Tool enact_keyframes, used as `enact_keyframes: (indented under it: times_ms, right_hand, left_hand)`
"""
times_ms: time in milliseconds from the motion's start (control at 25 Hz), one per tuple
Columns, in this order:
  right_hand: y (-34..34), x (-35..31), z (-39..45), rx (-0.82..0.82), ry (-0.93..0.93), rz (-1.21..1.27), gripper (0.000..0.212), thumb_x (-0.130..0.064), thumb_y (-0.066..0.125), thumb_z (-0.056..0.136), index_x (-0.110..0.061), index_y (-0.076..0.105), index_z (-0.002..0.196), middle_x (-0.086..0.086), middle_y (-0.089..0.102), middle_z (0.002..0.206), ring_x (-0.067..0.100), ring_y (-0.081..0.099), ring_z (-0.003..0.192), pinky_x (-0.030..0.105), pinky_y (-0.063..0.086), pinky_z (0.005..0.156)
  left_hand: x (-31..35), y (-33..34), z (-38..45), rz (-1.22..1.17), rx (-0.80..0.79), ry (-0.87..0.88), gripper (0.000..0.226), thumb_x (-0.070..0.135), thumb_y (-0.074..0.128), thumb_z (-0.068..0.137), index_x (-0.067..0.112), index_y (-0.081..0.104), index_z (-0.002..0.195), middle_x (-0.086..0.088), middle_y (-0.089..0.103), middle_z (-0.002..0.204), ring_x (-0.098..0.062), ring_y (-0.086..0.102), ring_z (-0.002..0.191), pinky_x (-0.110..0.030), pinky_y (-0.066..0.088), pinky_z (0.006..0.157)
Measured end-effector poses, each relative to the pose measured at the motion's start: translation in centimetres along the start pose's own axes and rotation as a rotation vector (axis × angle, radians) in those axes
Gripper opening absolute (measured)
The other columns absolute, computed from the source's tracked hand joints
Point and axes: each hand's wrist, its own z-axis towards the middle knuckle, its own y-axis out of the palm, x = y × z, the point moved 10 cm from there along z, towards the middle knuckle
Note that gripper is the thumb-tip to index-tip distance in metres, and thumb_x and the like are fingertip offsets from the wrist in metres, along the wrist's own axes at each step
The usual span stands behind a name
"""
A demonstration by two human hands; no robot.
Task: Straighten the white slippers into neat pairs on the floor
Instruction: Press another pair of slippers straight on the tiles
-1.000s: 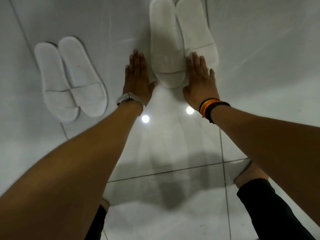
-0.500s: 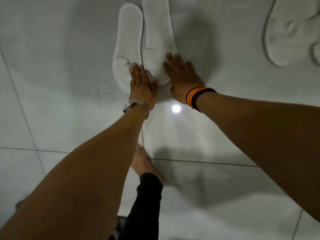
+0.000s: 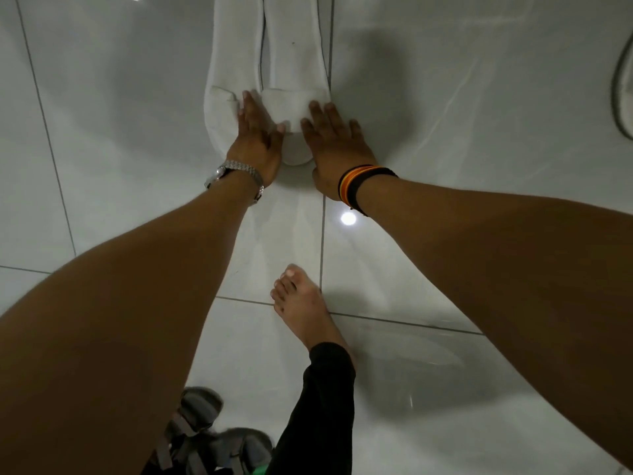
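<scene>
Two white slippers lie side by side on the tiled floor at top centre, toes toward me: the left slipper [image 3: 229, 63] and the right slipper [image 3: 294, 63], touching along their inner edges. My left hand [image 3: 255, 138], with a metal watch on the wrist, rests flat on the left slipper's toe strap at the seam between the two. My right hand [image 3: 334, 145], with bands on the wrist, lies flat against the right slipper's outer toe edge. Neither hand grips anything. The heels run out of the top of the frame.
The curved edge of another white slipper [image 3: 623, 80] shows at the far right. My bare foot [image 3: 301, 310] with a black trouser leg stands below the hands. Dark strapped sandals [image 3: 202, 437] lie at the bottom left. Glossy grey tiles [image 3: 462, 97] surround everything.
My hands left the first pair and moved to this one, which now sits at top centre. The former pair slid out to the right edge. My foot has stepped forward.
</scene>
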Motion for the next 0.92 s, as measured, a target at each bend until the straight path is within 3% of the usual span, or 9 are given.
enact_keyframes:
  times_ms: [80, 240, 480, 680, 920]
  right_hand:
    - [0.1, -0.5, 0.5, 0.001, 0.003, -0.003, 0.086, -0.009, 0.051, 0.098, -0.018, 0.002, 0.168, 0.005, -0.016, 0.175, 0.029, -0.013, 0.162, 0.056, 0.003, 0.131]
    - [0.0, -0.6, 0.6, 0.025, -0.003, 0.014, 0.086, -0.009, 0.051, 0.098, -0.019, 0.003, 0.168, 0.004, -0.014, 0.175, 0.028, -0.011, 0.163, 0.055, 0.004, 0.131]
    - [-0.6, 3.8, -4.9, 0.104, 0.019, 0.022, 0.084, -0.011, 0.051, 0.098, -0.017, 0.005, 0.168, 0.005, -0.009, 0.176, 0.029, -0.007, 0.163, 0.057, 0.008, 0.13]
    - [-4.4, 18.7, -13.0, 0.231, 0.359, 0.066, 0.088, -0.018, 0.054, 0.097, -0.015, 0.001, 0.168, 0.007, -0.011, 0.176, 0.029, -0.006, 0.163, 0.055, 0.01, 0.13]
    - [-9.8, 38.7, -22.5, 0.36, 0.776, 0.188, 0.086, -0.029, 0.051, 0.104, -0.011, -0.005, 0.167, 0.014, -0.016, 0.174, 0.033, -0.009, 0.162, 0.059, 0.016, 0.128]
  left_hand:
    - [-0.4, -0.7, 0.6, -0.001, 0.005, -0.025, 0.079, 0.047, 0.035, 0.105, 0.017, -0.015, 0.159, -0.008, -0.003, 0.17, -0.033, 0.035, 0.148, -0.043, 0.042, 0.113]
    - [-0.4, -1.1, 0.7, 0.029, 0.007, -0.025, 0.079, 0.045, 0.035, 0.105, 0.016, -0.014, 0.16, -0.011, -0.002, 0.17, -0.034, 0.036, 0.148, -0.043, 0.042, 0.112]
    - [3.0, -0.3, -2.1, 0.131, 0.096, 0.077, 0.072, 0.037, 0.032, 0.107, 0.004, -0.005, 0.16, -0.013, 0.002, 0.169, -0.032, 0.009, 0.156, -0.047, 0.022, 0.125]
    - [13.1, 5.8, -5.7, 0.182, -0.006, 0.22, 0.068, 0.032, 0.03, 0.108, 0.006, -0.006, 0.16, -0.011, -0.003, 0.17, -0.028, 0.0, 0.157, -0.042, 0.012, 0.128]
    - [32.9, 16.0, -5.7, 0.199, -0.138, 0.492, 0.068, 0.032, 0.03, 0.107, 0.011, -0.006, 0.161, -0.008, -0.008, 0.17, -0.024, -0.006, 0.157, -0.038, 0.006, 0.128]
